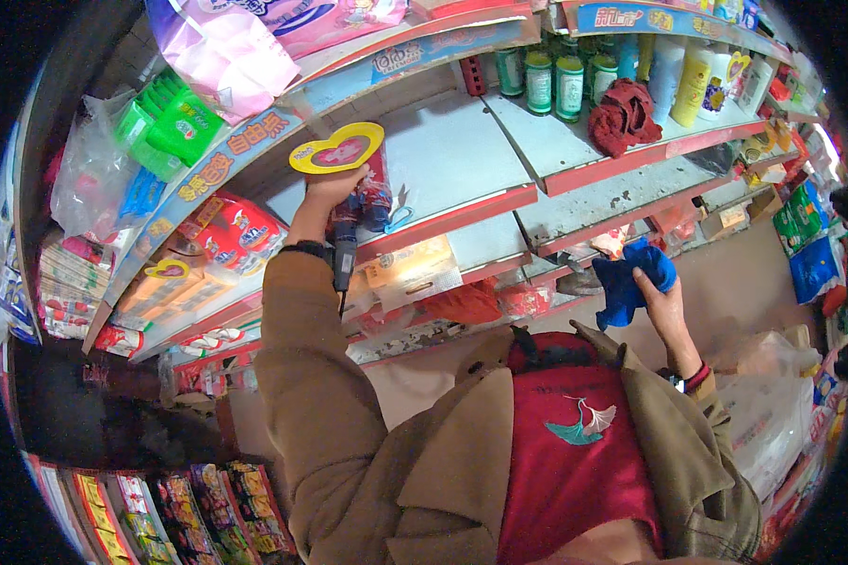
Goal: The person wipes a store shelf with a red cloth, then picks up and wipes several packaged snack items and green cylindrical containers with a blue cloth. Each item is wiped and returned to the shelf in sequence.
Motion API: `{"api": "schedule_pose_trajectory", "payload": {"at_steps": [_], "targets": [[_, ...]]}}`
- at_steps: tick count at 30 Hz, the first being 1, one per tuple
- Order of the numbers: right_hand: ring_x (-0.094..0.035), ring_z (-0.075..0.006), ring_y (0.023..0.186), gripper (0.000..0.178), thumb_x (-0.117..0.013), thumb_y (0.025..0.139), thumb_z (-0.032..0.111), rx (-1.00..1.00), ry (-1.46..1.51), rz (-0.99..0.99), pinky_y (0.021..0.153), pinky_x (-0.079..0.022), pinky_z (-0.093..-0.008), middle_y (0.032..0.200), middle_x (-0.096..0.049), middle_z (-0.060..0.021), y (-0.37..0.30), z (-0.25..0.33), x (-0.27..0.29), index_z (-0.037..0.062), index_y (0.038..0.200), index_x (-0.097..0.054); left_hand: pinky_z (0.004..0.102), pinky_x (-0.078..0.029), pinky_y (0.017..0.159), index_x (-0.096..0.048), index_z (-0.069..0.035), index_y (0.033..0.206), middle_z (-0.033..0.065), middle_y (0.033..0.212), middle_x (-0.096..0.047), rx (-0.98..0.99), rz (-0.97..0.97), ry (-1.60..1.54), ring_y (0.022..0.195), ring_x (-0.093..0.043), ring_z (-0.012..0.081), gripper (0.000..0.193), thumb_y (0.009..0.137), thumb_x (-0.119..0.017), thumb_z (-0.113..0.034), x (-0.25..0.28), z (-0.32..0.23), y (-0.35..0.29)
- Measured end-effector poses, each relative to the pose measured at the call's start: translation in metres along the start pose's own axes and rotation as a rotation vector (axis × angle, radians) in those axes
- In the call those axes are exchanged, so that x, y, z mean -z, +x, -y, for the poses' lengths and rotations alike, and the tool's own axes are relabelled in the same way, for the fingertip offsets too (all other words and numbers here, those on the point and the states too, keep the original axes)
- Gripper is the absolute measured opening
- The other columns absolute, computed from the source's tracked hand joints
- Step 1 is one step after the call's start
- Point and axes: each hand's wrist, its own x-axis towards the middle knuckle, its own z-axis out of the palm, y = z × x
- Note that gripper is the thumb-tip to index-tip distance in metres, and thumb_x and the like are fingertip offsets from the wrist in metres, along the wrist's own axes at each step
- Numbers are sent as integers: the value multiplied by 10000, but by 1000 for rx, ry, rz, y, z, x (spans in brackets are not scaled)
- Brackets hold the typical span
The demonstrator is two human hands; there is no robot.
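one cloth is lying on the shelf between jars and bottles; before the shelving, another cloth is sitting in the right fingers.

A brown coat frames a red top (leaf motif included).

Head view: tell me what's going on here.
A person in a brown coat is at stocked shelves. The right hand grips a blue cloth in front of them. The left hand is at some dark packaged items, partly hidden by a yellow heart-shaped card, so its grip can't be told. A crumpled red cloth lies near green bottles.
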Motion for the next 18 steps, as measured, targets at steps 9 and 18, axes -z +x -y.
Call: {"api": "schedule_pose_trajectory", "payload": {"at_steps": [9, 18], "targets": [[-620, -95, 894, 232, -638, 951, 113, -21, 0, 20, 782, -516, -266, 1018, -679, -20, 12, 4, -4, 16, 1162, -636, 452, -481, 963, -624, -169, 1255, 179, 1229, -617, 94, -310, -215, 1167, -584, 342, 549, 801, -696, -468, -4, 22, -43], [-611, -95, 874, 250, -663, 934, 109, 26, -46, 35, 772, -507, -262, 998, -675, -11, 15, -1, -8, 26, 1168, -636, 479, -366, 1100, -453, -264, 1441, 186, 1526, -323, 195, -94, -120, 1386, -358, 387, 805, 747, -711, -580, -2, 20, -77]]}}
